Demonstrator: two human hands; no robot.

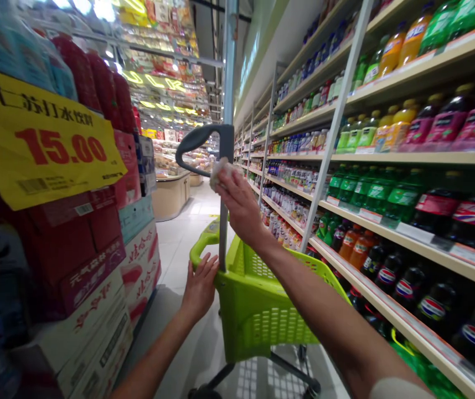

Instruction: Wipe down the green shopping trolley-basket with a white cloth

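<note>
A lime-green wheeled shopping basket (262, 310) stands in a shop aisle right in front of me. A grey pull handle (202, 145) rises from it on a metal pole. My right hand (239, 208) is closed on a small white cloth (221, 170) and presses it against the handle where it meets the pole. My left hand (201, 285) rests on the basket's near-left rim, fingers spread against it and holding nothing.
Shelves of soft-drink bottles (391, 194) run along the right. Stacked red and white drink cartons (96, 266) with a yellow price sign (38, 138) reading 15.00 stand close on the left. The tiled aisle floor (183, 227) runs ahead towards a round display counter (171, 191).
</note>
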